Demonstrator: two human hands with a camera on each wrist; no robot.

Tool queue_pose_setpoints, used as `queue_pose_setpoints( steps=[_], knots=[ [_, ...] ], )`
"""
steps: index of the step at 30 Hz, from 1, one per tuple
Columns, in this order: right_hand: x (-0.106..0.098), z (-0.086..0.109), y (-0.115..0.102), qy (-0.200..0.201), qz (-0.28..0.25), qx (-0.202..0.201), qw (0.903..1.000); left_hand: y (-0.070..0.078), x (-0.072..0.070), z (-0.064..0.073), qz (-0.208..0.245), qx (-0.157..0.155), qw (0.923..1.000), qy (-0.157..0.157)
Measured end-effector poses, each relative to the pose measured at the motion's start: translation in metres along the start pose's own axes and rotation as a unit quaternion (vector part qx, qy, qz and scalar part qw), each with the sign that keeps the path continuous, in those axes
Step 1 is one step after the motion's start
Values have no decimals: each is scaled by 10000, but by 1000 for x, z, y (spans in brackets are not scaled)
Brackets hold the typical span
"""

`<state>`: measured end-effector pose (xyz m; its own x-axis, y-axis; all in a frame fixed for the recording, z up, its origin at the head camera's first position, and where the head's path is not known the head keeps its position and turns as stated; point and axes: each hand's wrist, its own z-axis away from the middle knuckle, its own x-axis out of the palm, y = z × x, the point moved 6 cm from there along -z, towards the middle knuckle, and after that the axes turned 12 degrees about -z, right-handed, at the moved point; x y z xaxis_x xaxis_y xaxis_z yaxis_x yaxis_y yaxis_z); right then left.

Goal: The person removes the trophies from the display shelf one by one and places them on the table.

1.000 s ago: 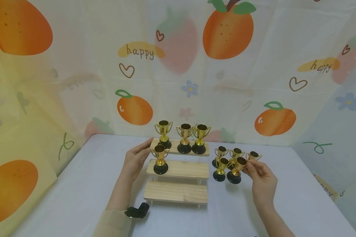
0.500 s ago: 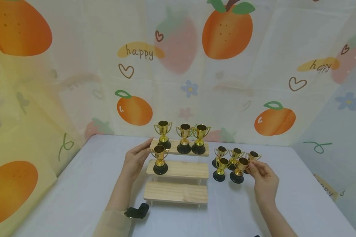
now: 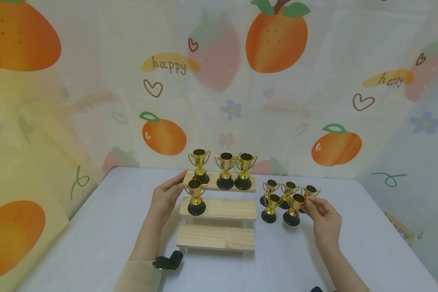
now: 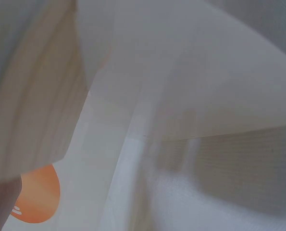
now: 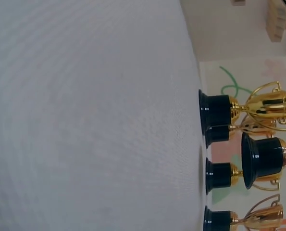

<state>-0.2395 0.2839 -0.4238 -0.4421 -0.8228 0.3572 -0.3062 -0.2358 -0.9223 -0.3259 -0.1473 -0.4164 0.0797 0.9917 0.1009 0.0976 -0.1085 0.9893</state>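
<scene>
My right hand (image 3: 326,222) pinches the right handle of a small gold trophy cup (image 3: 296,202) with a black base. In the right wrist view this trophy's base (image 5: 263,161) hangs off the white cloth, above the level of the bases beside it. Several like trophies stand close around it, one of them a small cup (image 3: 273,201) at its left. My left hand (image 3: 165,199) holds the left end of the wooden three-tier display stand's top board (image 3: 213,184). Just right of that hand, a trophy (image 3: 196,196) stands on the middle board's left end. The left wrist view shows the board's wood (image 4: 42,96) up close.
Three trophies stand on the top board, among them a left one (image 3: 199,162) and a right one (image 3: 245,168). The bottom board (image 3: 215,237) is bare wood. A printed fruit curtain (image 3: 208,101) hangs behind the white-covered table (image 3: 106,227).
The held trophy and my right hand have shifted slightly right. My left hand stays at the stand's top board, and the head view has moved a little.
</scene>
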Motion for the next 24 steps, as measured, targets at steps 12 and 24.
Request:
queue_pose_setpoints(
  steps=[12,24],
  knots=[
    [-6,-9,13,-162,-101,250,9995,-1,-1,-1,42,-44,10000,48],
    [-9,-14,24,-380,-438,629,9963,-1,-1,-1,17,-27,10000,68]
  ],
)
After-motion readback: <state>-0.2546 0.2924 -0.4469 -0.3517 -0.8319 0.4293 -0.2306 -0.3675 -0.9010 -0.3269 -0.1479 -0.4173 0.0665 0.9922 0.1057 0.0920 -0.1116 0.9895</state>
